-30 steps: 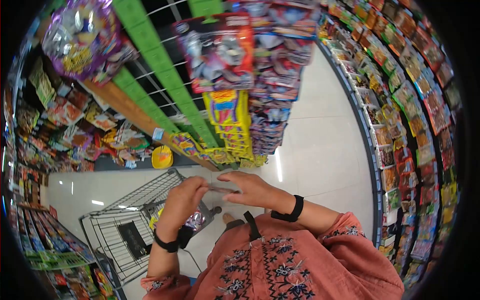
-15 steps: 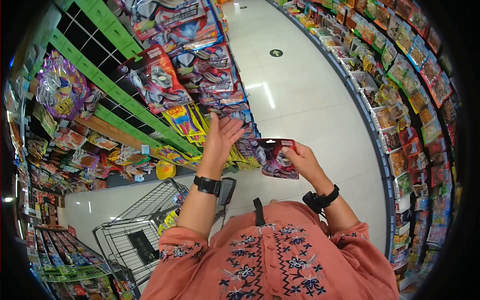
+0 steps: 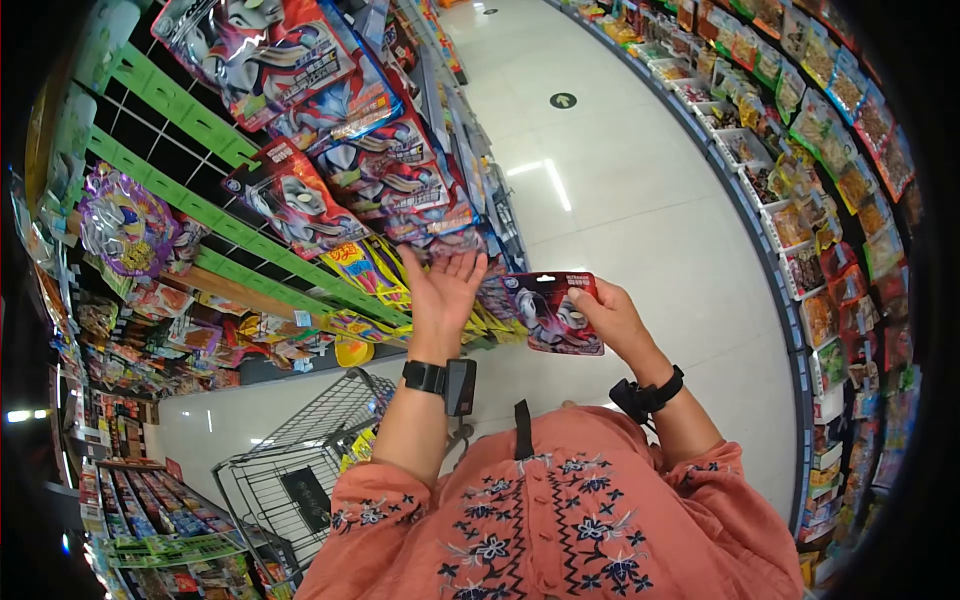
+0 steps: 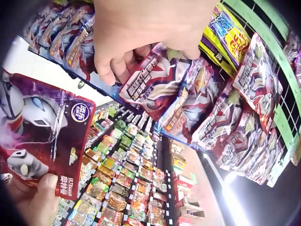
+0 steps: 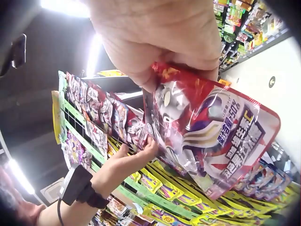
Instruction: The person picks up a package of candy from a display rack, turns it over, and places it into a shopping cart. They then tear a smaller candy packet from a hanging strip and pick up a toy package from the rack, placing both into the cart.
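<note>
The right hand [image 3: 615, 320] pinches a red and dark packet [image 3: 550, 315] by its side edge, thumb on the front. The right wrist view shows this packet [image 5: 207, 127] hanging below the right hand [image 5: 160, 37]. The left hand [image 3: 445, 300] is raised palm up, fingers spread and slightly bent, at the lower front of the hanging packets [image 3: 390, 180]. In the left wrist view the left hand [image 4: 155, 28] has its fingertips against a hanging packet [image 4: 157, 84]; whether they grip it is partly hidden.
A shopping cart [image 3: 290, 470] stands at the lower left, with yellow packets inside. Green rack strips [image 3: 190, 175] run along the left, yellow packets [image 3: 365, 270] hanging below. Full snack shelves [image 3: 790, 215] curve along the right, across a pale floor [image 3: 640, 260].
The hands were close together; they have parted, the packet staying in the right hand. The left hand has moved up to the hanging packets. The view has shifted, showing more of the aisle.
</note>
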Demonstrator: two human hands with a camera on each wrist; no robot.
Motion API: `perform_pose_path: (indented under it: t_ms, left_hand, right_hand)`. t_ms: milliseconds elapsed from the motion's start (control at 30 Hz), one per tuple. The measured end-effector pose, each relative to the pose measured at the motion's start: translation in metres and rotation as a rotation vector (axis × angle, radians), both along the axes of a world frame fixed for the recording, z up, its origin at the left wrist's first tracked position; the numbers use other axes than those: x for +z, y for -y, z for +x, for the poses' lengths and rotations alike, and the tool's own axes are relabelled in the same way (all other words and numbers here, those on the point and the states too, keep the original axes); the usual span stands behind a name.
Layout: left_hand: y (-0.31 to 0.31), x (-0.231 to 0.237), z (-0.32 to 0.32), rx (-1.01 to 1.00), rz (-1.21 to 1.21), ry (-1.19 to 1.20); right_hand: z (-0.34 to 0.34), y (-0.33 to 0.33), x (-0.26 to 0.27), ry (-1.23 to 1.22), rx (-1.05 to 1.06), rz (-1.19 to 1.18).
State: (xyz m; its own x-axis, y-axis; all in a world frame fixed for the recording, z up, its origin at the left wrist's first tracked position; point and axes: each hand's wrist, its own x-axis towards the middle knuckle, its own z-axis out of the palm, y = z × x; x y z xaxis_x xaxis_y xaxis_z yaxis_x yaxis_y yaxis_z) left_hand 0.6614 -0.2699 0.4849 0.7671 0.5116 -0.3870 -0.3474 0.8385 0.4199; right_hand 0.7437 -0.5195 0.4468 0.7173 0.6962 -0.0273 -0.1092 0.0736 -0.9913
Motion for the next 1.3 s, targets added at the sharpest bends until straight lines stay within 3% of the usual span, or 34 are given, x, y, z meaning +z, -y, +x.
perform_pose_path:
  t_ms: [267,433,733,1033,1133,1233,1300]
  left_hand:
    - [-0.001,0.011,-0.040,-0.115,0.061,0.230]
    - [0.004,0.030,-0.060,-0.082,-0.258,0.260]
    - [0.003,0.043,-0.073,-0.087,-0.134,0.289]
    - [0.001,0.049,-0.078,-0.080,-0.148,0.305]
    - [0.000,0.049,-0.078,-0.088,-0.161,0.314]
    - [-0.002,0.049,-0.078,-0.097,-0.148,0.322]
    - [-0.002,0.049,-0.078,-0.098,-0.150,0.322]
  right_hand:
    - [0.008,-0.011,0.007,0.068,-0.012,-0.020]
    - [-0.002,-0.028,0.035,0.174,0.016,0.034]
    - [-0.026,-0.084,0.064,0.461,-0.094,0.169]
    - [-0.030,-0.126,0.081,0.523,-0.161,0.234]
    - [-0.029,-0.141,0.077,0.645,-0.315,0.377]
    - [-0.027,-0.146,0.077,0.629,-0.341,0.301]
    - [-0.024,-0.155,0.075,0.600,-0.374,0.382]
